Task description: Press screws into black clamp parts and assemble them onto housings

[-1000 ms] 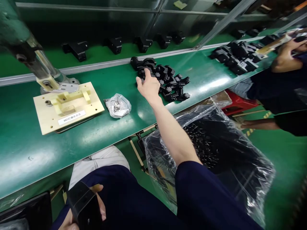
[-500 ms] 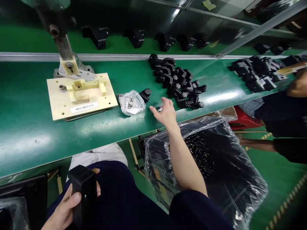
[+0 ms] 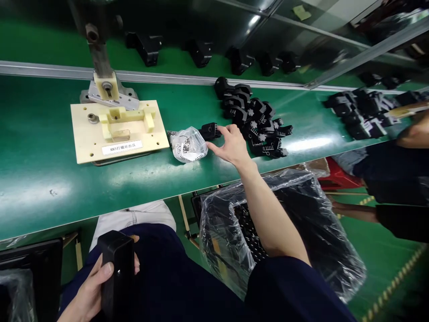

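At the lower left, my left hand (image 3: pixel 92 284) grips a black box-shaped plastic housing (image 3: pixel 117 264) in front of my lap. Over the bench, my right hand (image 3: pixel 231 145) is open, thumb and fingers apart. Its index fingertip meets the right end of a small black plastic part (image 3: pixel 209 130); the thumb tip is beside a clear plastic bag (image 3: pixel 189 145) with small dark pieces inside. Right of this hand lies a heap of black plastic parts (image 3: pixel 258 120), some with star-shaped knobs.
A cream fixture plate (image 3: pixel 156 134) under a press (image 3: pixel 103 62) stands on the green bench (image 3: pixel 40 179). Below its front edge is a plastic-lined bin (image 3: pixel 321 232) holding small black pieces. A co-worker's hand (image 3: pixel 417 129) is at the far right, near another pile (image 3: pixel 362 114).
My right hand has moved left and up to the small black part, which now lies turned more sideways. My left hand still holds the housing. The view has shifted slightly.
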The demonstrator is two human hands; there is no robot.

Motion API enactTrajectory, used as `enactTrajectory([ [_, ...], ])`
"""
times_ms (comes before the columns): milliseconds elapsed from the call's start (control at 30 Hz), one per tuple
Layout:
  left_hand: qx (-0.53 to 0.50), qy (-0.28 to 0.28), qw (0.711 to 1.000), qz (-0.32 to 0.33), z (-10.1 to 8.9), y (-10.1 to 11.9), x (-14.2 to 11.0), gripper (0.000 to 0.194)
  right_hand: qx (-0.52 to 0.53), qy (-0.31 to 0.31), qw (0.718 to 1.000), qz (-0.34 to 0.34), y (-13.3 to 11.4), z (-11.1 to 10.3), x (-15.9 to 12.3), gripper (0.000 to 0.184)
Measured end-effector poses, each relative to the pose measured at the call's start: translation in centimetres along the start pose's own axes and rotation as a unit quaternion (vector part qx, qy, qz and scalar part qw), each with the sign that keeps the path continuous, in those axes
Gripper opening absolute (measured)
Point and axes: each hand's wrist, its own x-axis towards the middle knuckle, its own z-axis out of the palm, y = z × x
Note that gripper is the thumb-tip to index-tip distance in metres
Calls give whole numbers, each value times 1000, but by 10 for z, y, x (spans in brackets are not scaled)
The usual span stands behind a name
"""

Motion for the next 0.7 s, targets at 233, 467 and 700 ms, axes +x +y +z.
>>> enactTrajectory([
  [233,-7,-11,1000,-23,-1,8,3,65,71,18,993,94,-4,13,-4,41],
  [467,-57,-13,998,-34,-19,1,6,59,424,32,868,254,-25,-23,-57,41],
  [700,-28,168,980,-99,-18,18,-1,70,764,-281,528,241,-146,-12,-174,55],
])
